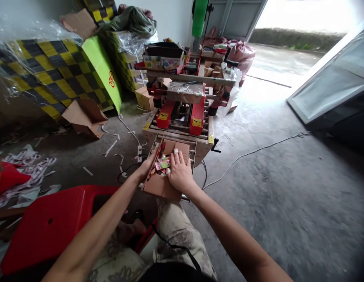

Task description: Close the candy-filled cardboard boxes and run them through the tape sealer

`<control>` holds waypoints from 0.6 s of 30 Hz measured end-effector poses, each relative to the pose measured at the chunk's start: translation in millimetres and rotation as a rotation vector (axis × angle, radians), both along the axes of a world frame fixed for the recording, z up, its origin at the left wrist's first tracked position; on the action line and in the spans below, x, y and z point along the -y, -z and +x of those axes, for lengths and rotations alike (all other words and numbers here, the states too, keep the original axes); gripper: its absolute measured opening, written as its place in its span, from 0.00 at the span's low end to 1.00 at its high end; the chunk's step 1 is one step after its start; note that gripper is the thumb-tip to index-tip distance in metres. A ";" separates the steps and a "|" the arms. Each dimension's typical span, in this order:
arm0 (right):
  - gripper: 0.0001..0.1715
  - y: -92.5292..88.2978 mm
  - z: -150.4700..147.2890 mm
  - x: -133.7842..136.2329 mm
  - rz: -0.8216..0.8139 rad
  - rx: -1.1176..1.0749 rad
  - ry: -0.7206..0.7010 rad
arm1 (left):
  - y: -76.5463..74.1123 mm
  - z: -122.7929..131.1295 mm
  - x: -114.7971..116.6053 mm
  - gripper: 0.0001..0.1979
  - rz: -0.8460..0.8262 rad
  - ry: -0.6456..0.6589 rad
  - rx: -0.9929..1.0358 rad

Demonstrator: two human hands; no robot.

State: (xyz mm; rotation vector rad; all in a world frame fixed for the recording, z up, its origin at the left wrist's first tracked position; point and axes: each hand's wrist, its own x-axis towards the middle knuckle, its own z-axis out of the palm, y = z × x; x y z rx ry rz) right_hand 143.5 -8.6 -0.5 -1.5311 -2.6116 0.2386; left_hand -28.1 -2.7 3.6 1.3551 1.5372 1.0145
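A small brown cardboard box [162, 186] sits in front of me at the near end of the roller conveyor, its flaps partly spread. Colourful packets [162, 163] fill it, with a green and pink one on top. Along the box's left side, my left hand [148, 164] holds the raised left flap; its fingertips are partly hidden. My right hand [181, 170] lies flat on the right flap, fingers stretched out and pointing away from me. A white wrapping covers the tip of one of its fingers.
Beyond the box stands a red carton-sealing machine [196, 117] with a crank handle [216, 145] on its right. A red plastic stool [52, 223] is at my left. Stacked yellow-black cartons [49, 74], an open carton [84, 117], a power strip [139, 153] and a cable [243, 156] lie around.
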 end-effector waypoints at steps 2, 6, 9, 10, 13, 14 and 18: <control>0.37 2.4 -1.8 1.2 0.004 -0.011 -0.005 | 13.1 19.4 3.5 0.30 0.037 0.051 -0.093; 0.36 3.3 -4.2 -0.8 -0.002 -0.038 0.012 | 10.0 36.7 14.6 0.28 0.005 0.074 -0.541; 0.45 -1.5 4.6 -9.5 -0.104 -0.135 -0.005 | 2.1 37.6 17.6 0.27 -0.023 0.094 -0.647; 0.50 -3.5 9.4 -11.8 -0.156 -0.190 -0.028 | 0.4 38.8 19.1 0.27 -0.026 0.098 -0.667; 0.56 -7.6 21.5 -3.8 -0.278 -0.339 -0.108 | -1.8 47.8 26.7 0.26 -0.073 0.036 -0.803; 0.55 -7.7 23.1 5.4 -0.269 -0.353 -0.137 | -1.7 51.5 29.2 0.26 -0.095 -0.002 -0.842; 0.60 0.2 19.4 53.9 -0.059 -0.226 -0.263 | 5.0 52.3 26.2 0.26 -0.085 -0.032 -0.683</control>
